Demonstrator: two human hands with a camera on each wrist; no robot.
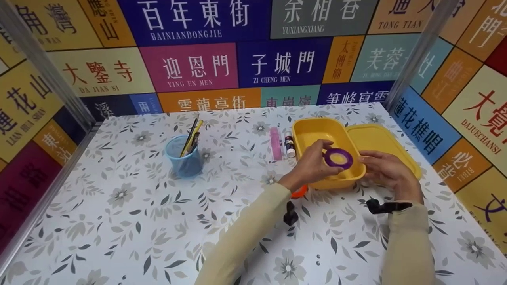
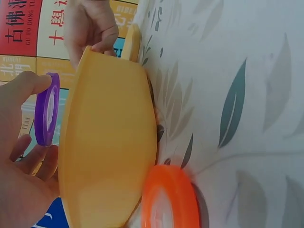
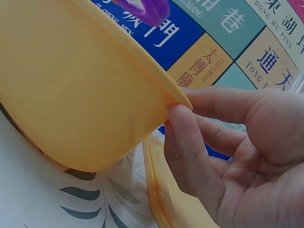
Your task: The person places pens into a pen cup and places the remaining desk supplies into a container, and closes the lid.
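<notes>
Table (image 1: 158,237) bears a yellow box (image 1: 336,182) near two o'clock, with a yellow lid (image 1: 382,142) beside the box at its three o'clock. Right hand (image 1: 390,174) pinches the box's rim near its four o'clock. Left hand (image 1: 311,166) clamps a purple ring (image 2: 42,111) between thumb and fingers, over the box's opening. Assessment: the rim pinch should steady the box without tipping it; the ring is best held level, clear of the wall.
</notes>
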